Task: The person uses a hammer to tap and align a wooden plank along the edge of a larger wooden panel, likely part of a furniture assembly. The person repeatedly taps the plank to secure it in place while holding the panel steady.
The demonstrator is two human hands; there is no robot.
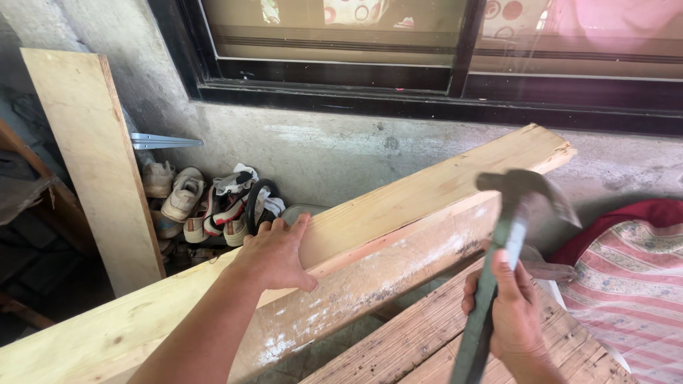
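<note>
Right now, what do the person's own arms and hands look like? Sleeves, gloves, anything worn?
Both are bare. The left hand has no glove, and its forearm shows no sleeve up to the frame's lower edge. The right hand is also ungloved, wrist uncovered. No watch, ring, bracelet or tape shows on either. The fingers of the left hand show short nails. No markings visible.

left hand [274, 254]: flat, fingers spread | right hand [509, 309]: fisted grip, raised

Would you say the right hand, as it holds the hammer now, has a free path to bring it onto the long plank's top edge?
Probably yes: the right hand holds the hammer raised beside the plank, with nothing between; the left hand rests further along.
</note>
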